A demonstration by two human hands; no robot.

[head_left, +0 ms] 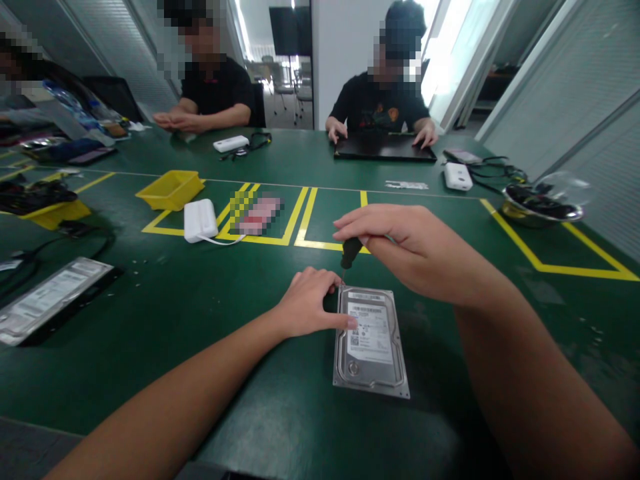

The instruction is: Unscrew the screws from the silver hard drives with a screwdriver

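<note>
**Hard drive steadied on the mat, driver set at its far corner**

The hard drive [371,341] lies flat, label up, on the green table [200,320], directly in front of the person and between the two forearms. The left hand [306,301] rests against its near-left edge, fingers curled, thumb pressed onto the lid. The right hand [400,245] pinches the black handle of a small screwdriver [350,252] between thumb and fingertips, with the tip pointing down at the drive's far-left corner.

To do this step well, I judge the driver should stand upright over the screw and the left hand should press down firmly so the case cannot turn or slide.

Counted from near to far: one hard drive under the hands, one screwdriver, and one longer flat metal unit [50,297] at the left. Further out are two yellow trays [171,189], three white boxes [200,220] with cables, and one bowl [543,203] at the right. Across the table, one person has both hands on one dark laptop [384,148], and another rests clasped hands on the mat.
</note>
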